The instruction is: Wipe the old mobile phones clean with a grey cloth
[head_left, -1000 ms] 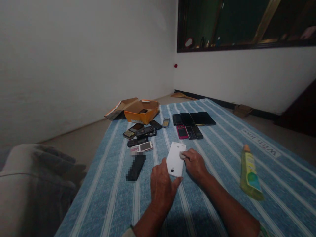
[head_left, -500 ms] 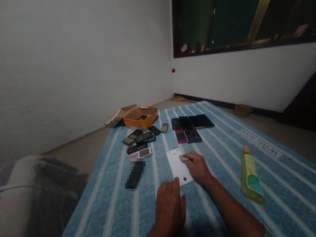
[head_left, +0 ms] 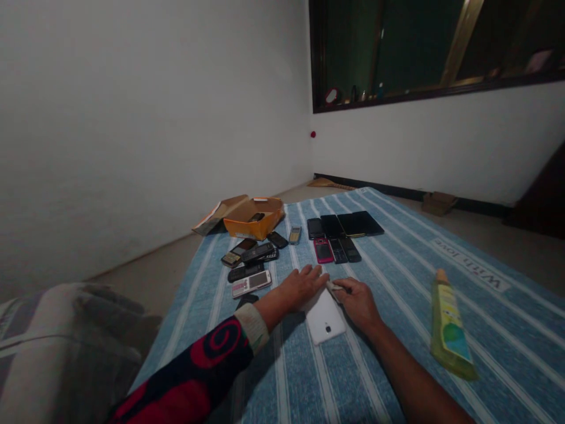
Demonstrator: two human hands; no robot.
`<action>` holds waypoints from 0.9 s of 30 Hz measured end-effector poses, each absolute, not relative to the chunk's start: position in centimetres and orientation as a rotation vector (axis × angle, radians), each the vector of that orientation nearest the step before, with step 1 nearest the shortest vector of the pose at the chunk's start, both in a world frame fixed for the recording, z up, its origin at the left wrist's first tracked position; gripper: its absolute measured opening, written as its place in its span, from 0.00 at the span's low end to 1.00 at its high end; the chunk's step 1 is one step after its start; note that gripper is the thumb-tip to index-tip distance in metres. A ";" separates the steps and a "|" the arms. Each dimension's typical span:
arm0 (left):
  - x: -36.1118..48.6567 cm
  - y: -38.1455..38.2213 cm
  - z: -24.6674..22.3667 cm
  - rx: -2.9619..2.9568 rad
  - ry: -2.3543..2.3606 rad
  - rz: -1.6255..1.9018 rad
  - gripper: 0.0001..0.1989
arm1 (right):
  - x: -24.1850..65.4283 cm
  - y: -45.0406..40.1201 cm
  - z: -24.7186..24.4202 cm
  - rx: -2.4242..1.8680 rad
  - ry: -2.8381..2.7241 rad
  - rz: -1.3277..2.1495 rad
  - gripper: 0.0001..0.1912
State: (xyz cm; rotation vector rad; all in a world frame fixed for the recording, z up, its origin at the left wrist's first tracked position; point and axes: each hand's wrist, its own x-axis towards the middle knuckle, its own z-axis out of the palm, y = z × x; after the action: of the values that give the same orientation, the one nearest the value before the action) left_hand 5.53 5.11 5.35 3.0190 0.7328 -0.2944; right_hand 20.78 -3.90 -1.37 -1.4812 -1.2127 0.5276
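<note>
A white smartphone [head_left: 325, 321] lies back side up on the striped cloth, its camera end towards me. My left hand [head_left: 302, 287] rests flat over its far end, fingers stretched out and hiding that part. At the far right edge of the phone, my right hand [head_left: 357, 303] pinches a small pale wad [head_left: 336, 287], which looks like cloth or tissue. Left of my forearm lie a white-and-pink phone [head_left: 251, 284] and several dark phones [head_left: 258, 252]. One more dark phone [head_left: 247, 300] is partly hidden by my left sleeve.
Beyond my hands, a pink phone [head_left: 323, 250] and several black phones [head_left: 332, 225] are laid in rows. An open orange box [head_left: 253, 227] stands at the back left. On the right lies a bottle of yellow-green liquid [head_left: 452, 330]. The striped cloth [head_left: 397, 282] covers the surface.
My left hand has moved from the phone's near end to its far end and flattened. My right hand has shifted the pale wad to the far right edge.
</note>
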 end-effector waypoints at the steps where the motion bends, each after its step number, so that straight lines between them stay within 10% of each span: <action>1: 5.9 5.3 5.3 3.024 0.699 -0.316 0.43 | 20.8 -3.9 -1.3 -1.478 -1.207 0.522 0.13; 27: -0.9 4.0 4.7 2.732 1.061 -0.235 0.33 | 20.9 -5.0 -0.1 -1.784 -1.646 0.261 0.14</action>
State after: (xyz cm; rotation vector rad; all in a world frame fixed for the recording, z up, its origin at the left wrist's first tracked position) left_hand -0.85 4.04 4.65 2.7318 1.0614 -0.2346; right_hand 20.92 -4.95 -0.08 -1.7842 -1.6456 0.2615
